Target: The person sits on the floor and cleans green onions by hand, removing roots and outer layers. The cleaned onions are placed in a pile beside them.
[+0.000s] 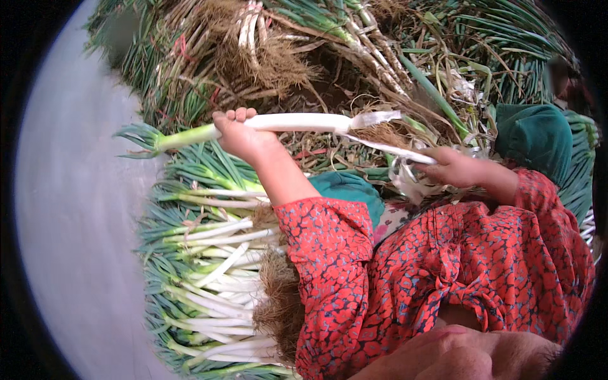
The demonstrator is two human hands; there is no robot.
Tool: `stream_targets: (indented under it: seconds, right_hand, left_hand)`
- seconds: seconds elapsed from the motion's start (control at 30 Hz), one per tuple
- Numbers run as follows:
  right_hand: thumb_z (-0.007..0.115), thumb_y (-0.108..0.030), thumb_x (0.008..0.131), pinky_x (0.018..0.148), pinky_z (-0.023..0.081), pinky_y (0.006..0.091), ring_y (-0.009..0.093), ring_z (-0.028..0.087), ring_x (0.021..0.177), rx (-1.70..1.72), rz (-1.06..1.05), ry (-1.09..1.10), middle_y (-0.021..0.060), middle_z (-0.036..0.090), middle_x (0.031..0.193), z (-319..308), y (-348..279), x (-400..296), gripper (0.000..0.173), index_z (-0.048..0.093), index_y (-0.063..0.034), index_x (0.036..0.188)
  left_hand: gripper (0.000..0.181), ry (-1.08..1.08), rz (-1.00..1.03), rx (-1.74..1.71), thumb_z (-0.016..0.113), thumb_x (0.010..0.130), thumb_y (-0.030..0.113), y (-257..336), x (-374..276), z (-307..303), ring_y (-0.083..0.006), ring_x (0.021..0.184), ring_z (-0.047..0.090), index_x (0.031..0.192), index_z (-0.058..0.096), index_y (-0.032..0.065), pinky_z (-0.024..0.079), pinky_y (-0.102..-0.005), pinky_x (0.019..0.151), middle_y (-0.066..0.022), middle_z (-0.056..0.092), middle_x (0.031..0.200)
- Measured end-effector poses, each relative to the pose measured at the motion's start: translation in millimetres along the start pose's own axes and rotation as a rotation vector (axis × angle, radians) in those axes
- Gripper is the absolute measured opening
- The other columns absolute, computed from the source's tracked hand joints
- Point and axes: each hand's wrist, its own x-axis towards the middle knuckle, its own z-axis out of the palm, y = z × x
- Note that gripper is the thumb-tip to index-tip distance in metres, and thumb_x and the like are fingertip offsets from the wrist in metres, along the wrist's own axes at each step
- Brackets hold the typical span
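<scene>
A large green onion (299,122) lies level across the view, its shaft clean and white and its short green leaves pointing left. My left hand (243,133) is closed around the lower green part of that stalk. At its root end, a loose translucent flap of skin (377,118) stands out above brown roots (387,134). My right hand (449,167) grips a narrow white strip of outer skin (389,149), which still runs up to the stalk near the roots. Shed white skins (411,183) hang just below and left of my right hand.
Peeled green onions (223,304) lie in a row at my left, roots towards me. Unpeeled bundles with dry roots (266,61) are heaped ahead. Dry leaf litter (327,147) covers the ground between. Grey floor (80,213) runs along the far left. My green-covered knees (534,140) flank the litter.
</scene>
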Motion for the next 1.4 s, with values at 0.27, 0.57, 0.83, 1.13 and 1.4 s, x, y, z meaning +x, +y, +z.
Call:
stream_targets:
  seconds: [0.27, 0.57, 0.83, 1.13, 1.4]
  right_hand:
    - [0.043, -0.022, 0.089, 0.063, 0.043, 0.0276, 0.012, 0.05, 0.069, 0.113, 0.123, 0.021, 0.008, 0.057, 0.075, -10.9, -23.4, -77.9, 0.028, 0.053, 0.002, 0.1]
    - [0.046, -0.017, 0.088, 0.061, 0.041, 0.0235, 0.007, 0.047, 0.069, 0.208, 0.326, 0.252, -0.0006, 0.054, 0.078, -24.7, 41.9, -188.9, 0.026, 0.054, 0.0002, 0.105]
    - [0.063, -0.022, 0.072, 0.079, 0.04, 0.0402, 0.035, 0.049, 0.09, -0.953, -0.271, 0.613, 0.017, 0.05, 0.103, -31.7, -2.5, -106.1, 0.051, 0.042, -0.0044, 0.114]
    - [0.053, -0.025, 0.08, 0.053, 0.043, 0.0419, 0.031, 0.055, 0.055, -1.065, -0.57, 0.332, 0.0125, 0.053, 0.057, -19.5, -56.5, 7.6, 0.019, 0.05, -0.0063, 0.079]
    - [0.055, -0.02, 0.08, 0.056, 0.043, 0.0404, 0.034, 0.054, 0.061, -0.675, -0.495, 0.178, 0.0163, 0.053, 0.065, -11.6, -13.0, -37.6, 0.016, 0.051, -0.0045, 0.081]
  left_hand:
    - [0.019, 0.025, -0.132, 0.146, 0.045, 0.087, 0.017, -34.3, 4.6, 1.8, -0.0101, 0.042, 0.038, 0.075, 0.038, 0.0044, 0.037, -0.0254, 0.038, -0.0009, 0.038, 0.058]
    - [0.025, 0.146, -0.112, 0.346, 0.045, 0.087, 0.02, -52.3, 38.2, -11.5, -0.0189, 0.045, 0.045, 0.073, 0.039, -0.0001, 0.043, -0.0307, 0.044, -0.0062, 0.044, 0.057]
    - [0.019, 0.02, -0.042, 0.227, 0.044, 0.088, 0.017, -41.7, -16.7, 16.7, -0.0102, 0.046, 0.041, 0.078, 0.037, 0.0028, 0.038, -0.0247, 0.043, -0.0024, 0.04, 0.056]
    - [0.022, -0.102, -0.036, 0.175, 0.047, 0.087, 0.017, -33.2, -55.1, 12.1, -0.0085, 0.045, 0.036, 0.072, 0.037, 0.0049, 0.035, -0.0216, 0.041, -0.0008, 0.038, 0.059]
    - [0.024, 0.03, 0.007, 0.1, 0.042, 0.086, 0.018, -3.2, -18.2, -8.5, -0.0127, 0.048, 0.038, 0.066, 0.033, 0.0085, 0.038, -0.0259, 0.048, -0.0013, 0.036, 0.057]
